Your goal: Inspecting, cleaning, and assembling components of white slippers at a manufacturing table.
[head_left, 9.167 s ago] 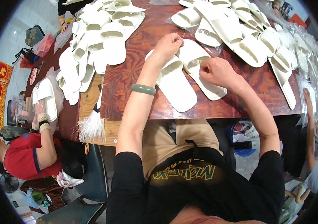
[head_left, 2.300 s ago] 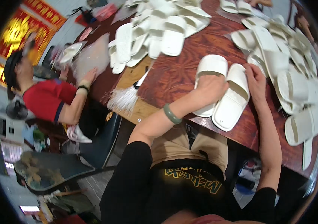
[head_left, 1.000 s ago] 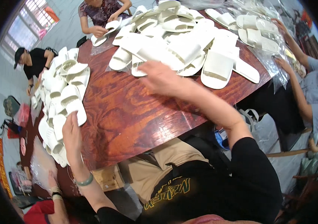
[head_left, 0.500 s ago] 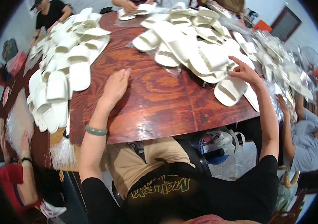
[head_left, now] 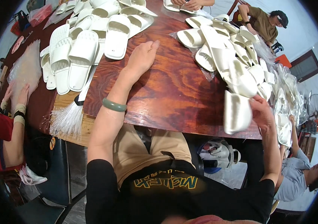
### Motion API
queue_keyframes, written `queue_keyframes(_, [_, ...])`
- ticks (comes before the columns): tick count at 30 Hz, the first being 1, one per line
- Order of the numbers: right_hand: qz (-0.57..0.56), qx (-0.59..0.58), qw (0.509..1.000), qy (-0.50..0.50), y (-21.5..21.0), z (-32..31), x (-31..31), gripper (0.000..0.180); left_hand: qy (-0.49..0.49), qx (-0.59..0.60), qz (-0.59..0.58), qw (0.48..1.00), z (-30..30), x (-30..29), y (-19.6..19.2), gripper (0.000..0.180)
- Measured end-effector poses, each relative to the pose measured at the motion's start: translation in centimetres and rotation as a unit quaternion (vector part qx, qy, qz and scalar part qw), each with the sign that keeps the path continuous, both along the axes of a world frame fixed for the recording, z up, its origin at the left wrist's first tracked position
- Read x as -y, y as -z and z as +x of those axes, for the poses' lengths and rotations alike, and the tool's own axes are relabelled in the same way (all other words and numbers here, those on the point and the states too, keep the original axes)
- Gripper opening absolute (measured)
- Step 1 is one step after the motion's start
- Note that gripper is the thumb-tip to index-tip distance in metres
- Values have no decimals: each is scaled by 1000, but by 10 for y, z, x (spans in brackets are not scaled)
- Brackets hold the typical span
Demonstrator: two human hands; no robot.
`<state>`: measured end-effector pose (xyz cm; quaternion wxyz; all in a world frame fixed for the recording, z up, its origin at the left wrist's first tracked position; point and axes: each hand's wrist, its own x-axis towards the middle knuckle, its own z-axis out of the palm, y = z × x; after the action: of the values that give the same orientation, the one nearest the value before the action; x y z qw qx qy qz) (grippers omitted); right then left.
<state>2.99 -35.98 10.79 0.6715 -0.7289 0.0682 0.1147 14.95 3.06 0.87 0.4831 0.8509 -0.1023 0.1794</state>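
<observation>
My right hand (head_left: 262, 112) is closed on the edge of a white slide slipper (head_left: 237, 114), held upright at the table's right front edge. Another white slipper (head_left: 241, 79) stands tilted just above it, blurred by motion; I cannot tell if the hand holds it too. My left hand (head_left: 143, 56) rests on the reddish wooden table (head_left: 166, 97), fingers drawn together and partly curled; whatever they pinch, if anything, is too small to see. Near it on the left lies a pile of white slippers (head_left: 117, 35). The larger heap of slippers (head_left: 218, 48) is at the right.
A bundle of thin white strings (head_left: 69, 117) hangs at the table's left front. Clear plastic bags (head_left: 291, 86) with slippers lie at far right. Co-workers' hands work at the far edge and on a plastic sheet (head_left: 26, 71) at left. A bag (head_left: 218, 153) sits below the edge.
My right hand has drawn a slipper from the heap toward the near right edge. My left hand stays on the table, still closed. The view has shifted and turned.
</observation>
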Motion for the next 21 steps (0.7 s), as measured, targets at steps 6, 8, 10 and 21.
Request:
queue_keyframes(6, [183, -68, 977, -91, 43, -1, -117, 58, -5, -51, -108, 993, -15, -17, -9, 44])
queue_keyframes(8, [202, -48, 970, -127, 59, 10, -130, 65, 58, -91, -196, 975, -44, -5, -25, 35])
queue_keyframes(10, [192, -47, 970, -142, 60, 14, -138, 65, 71, -132, -223, 963, -78, -1, -37, 29])
queue_keyframes(21, [-64, 310, 909, -270, 50, -34, -156, 21, 197, -80, -23, 977, -164, 66, -37, 83])
